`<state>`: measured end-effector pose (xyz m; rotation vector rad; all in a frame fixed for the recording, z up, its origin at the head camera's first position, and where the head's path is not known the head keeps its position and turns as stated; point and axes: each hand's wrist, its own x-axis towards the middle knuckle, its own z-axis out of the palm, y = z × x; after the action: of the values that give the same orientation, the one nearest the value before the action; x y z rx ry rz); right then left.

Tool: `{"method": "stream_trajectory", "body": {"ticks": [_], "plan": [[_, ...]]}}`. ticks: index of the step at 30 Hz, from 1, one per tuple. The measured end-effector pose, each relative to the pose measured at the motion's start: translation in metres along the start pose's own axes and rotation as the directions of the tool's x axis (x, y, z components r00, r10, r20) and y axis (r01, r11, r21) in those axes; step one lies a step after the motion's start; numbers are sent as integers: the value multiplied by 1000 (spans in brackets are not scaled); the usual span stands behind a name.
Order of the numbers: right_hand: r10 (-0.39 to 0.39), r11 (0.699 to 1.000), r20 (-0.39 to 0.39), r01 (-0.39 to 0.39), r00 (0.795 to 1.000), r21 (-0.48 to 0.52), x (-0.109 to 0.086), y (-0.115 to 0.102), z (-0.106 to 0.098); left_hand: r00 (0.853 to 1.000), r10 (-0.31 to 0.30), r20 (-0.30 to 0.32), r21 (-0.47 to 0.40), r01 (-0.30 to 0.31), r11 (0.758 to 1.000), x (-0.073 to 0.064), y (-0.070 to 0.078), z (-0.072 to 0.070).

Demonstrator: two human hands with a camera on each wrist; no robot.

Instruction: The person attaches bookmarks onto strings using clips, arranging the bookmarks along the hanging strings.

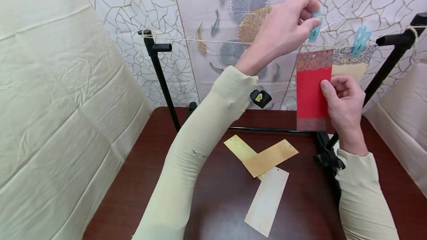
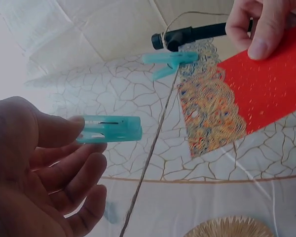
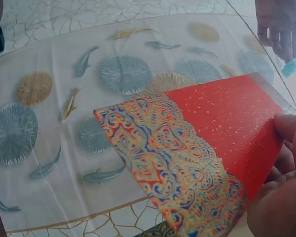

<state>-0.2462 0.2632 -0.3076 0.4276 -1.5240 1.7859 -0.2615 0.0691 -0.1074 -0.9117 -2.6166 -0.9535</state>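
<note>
Left hand (image 1: 283, 27) pinches a blue clothespin (image 1: 314, 29) near the twine (image 1: 217, 42); right hand (image 1: 347, 103) pinches a red patterned card (image 1: 311, 88) by its right edge, just below the twine, far right.

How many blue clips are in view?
2. One clip is pinched in the left hand; a second clip grips the patterned top of the beige card at the string. More could be hidden from these views.

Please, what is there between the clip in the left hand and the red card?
The string crosses between the red card and the clip in the left hand. The left wrist view shows this.
</note>
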Motion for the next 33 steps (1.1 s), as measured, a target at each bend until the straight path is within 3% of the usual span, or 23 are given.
{"method": "stream_trajectory", "body": {"ticks": [4, 9, 12, 16, 21, 33], "plan": [[-4, 998, -26, 5, 1000, 63, 0, 2, 3, 1000, -8, 15, 18, 8, 1000, 0, 5, 8], [-6, 998, -71, 10, 997, 56, 0, 4, 9, 998, -57, 6, 40, 57, 998, 3, 9, 15], [24, 994, -93, -14, 995, 112, 1, 5, 13, 997, -81, -1, 46, 81, 996, 6, 9, 18], [64, 982, -100, -45, 993, 181, 2, 6, 17, 994, -110, 5, 42, 110, 993, 10, 8, 21], [52, 976, -89, -32, 995, 216, 0, 8, 18, 991, -130, 28, 36, 129, 991, 14, 9, 25], [46, 983, -89, -30, 995, 181, -3, 10, 16, 994, -108, -34, -14, 107, 994, 10, 15, 13]]}}
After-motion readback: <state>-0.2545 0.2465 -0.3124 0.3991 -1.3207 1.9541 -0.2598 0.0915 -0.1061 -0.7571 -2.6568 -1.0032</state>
